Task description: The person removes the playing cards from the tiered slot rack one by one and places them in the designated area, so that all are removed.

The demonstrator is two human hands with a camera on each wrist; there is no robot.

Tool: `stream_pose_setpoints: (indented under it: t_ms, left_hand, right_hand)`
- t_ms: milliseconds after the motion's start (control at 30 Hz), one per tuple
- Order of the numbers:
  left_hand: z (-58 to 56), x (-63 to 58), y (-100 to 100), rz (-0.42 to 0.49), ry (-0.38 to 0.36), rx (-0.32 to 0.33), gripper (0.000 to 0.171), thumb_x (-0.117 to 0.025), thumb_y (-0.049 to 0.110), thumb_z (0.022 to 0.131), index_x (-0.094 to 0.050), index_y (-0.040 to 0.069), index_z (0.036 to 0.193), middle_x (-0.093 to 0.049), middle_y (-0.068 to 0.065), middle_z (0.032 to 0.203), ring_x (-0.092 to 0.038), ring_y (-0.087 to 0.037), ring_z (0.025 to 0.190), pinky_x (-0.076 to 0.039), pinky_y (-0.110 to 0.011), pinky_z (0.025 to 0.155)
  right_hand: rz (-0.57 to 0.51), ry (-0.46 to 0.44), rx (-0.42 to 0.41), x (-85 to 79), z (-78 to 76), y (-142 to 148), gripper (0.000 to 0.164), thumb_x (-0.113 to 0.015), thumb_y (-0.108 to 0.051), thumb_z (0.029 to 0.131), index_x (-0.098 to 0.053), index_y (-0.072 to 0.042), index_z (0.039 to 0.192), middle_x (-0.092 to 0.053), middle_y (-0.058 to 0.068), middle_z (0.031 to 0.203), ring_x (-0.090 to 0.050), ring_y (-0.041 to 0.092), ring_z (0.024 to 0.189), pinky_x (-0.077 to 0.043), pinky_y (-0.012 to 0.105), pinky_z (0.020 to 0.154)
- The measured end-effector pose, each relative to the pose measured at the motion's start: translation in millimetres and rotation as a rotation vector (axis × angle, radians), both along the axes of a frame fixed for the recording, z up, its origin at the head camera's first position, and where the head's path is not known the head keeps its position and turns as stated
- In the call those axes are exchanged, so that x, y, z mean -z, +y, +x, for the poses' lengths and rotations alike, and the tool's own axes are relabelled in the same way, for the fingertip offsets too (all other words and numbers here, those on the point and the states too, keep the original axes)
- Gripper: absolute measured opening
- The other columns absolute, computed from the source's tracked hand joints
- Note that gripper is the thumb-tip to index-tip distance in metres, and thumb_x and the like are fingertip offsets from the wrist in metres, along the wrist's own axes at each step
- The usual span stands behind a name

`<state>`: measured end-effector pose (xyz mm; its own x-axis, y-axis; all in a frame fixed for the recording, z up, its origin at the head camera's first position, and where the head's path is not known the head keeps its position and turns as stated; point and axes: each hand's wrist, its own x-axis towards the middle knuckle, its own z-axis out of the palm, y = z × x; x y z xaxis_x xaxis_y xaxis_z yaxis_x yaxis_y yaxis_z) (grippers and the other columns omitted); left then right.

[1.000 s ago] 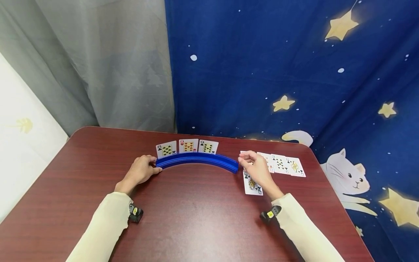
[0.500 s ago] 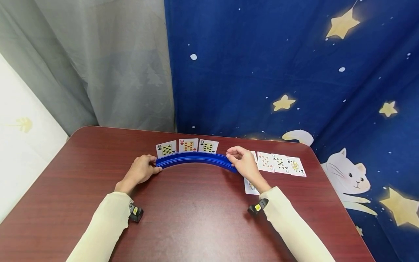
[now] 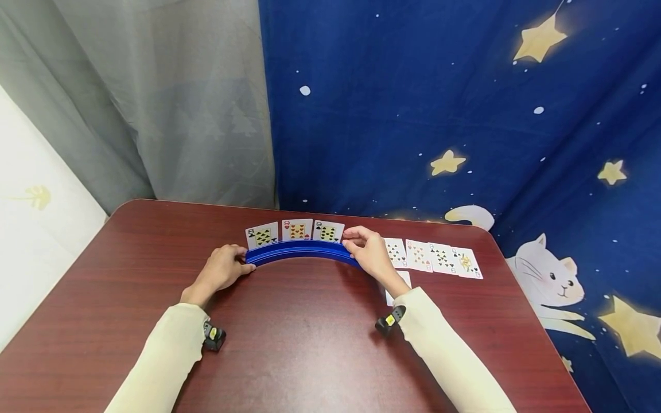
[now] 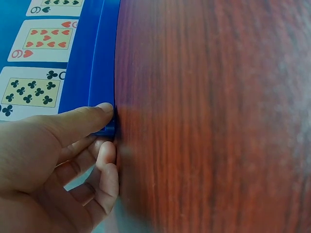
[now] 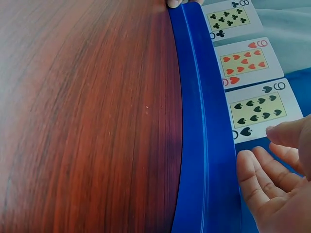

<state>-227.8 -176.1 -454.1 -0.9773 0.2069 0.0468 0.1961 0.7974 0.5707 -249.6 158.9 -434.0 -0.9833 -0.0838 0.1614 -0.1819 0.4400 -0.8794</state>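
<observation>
A blue curved card holder [image 3: 304, 248] lies on the table with three playing cards upright in it: the eight of clubs [image 4: 32, 92], the nine of hearts [image 5: 249, 63] and the nine of spades [image 5: 265, 110]. My left hand [image 3: 222, 268] pinches the holder's left end, thumb [image 4: 92, 119] on top and fingers beneath. Over the right part of the holder is my right hand [image 3: 370, 252], its thumb tip by the lower corner of the nine of spades. Its fingers [image 5: 252, 177] are loosely bent with a gap to the thumb; whether the thumb touches the card, I cannot tell.
Several loose cards [image 3: 442, 259] lie face up in a row to the right of the holder. Another card [image 3: 399, 281] lies nearer, partly covered by my right wrist. The dark red table [image 3: 289, 344] ends at the curtains [image 3: 356, 115] behind.
My right hand has moved left, from the loose cards along the holder to the nine of spades. My left hand has stayed at the holder's end.
</observation>
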Motion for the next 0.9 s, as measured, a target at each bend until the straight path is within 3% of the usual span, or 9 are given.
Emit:
stream_pose_setpoints:
  t_ms: [400,667,900]
  left_hand:
    - [-0.3,0.7,0,0.004,-0.010,-0.003,0.019,-0.075,0.015,0.087,-0.070,-0.001,0.097,-0.065,-0.015,0.095,-0.057,-0.029,0.084,-0.046,-0.047,0.079]
    - [0.1,0.4,0,0.005,-0.017,-0.006,0.022,-0.074,0.015,0.087,-0.070,-0.002,0.099,-0.066,-0.017,0.097,-0.057,-0.030,0.085,-0.046,-0.048,0.081]
    - [0.5,-1.3,0,0.004,-0.018,-0.008,0.022,-0.074,0.015,0.087,-0.070,-0.002,0.099,-0.066,-0.017,0.098,-0.057,-0.031,0.086,-0.046,-0.048,0.081]
  right_hand:
    - [0.019,0.031,0.033,2.2,-5.2,-9,0.011,-0.072,-0.005,0.089,-0.071,-0.002,0.099,-0.074,0.014,0.096,-0.069,0.016,0.075,-0.054,0.022,0.061]
    - [0.051,0.055,0.070,2.8,-7.6,-11,0.004,-0.071,-0.008,0.090,-0.070,-0.004,0.090,-0.073,0.011,0.086,-0.068,0.023,0.066,-0.052,0.020,0.058]
    - [0.026,0.067,0.069,-1.8,-7.8,-11,0.004,-0.070,-0.006,0.090,-0.070,-0.002,0.090,-0.072,0.014,0.086,-0.070,0.032,0.075,-0.055,0.022,0.059]
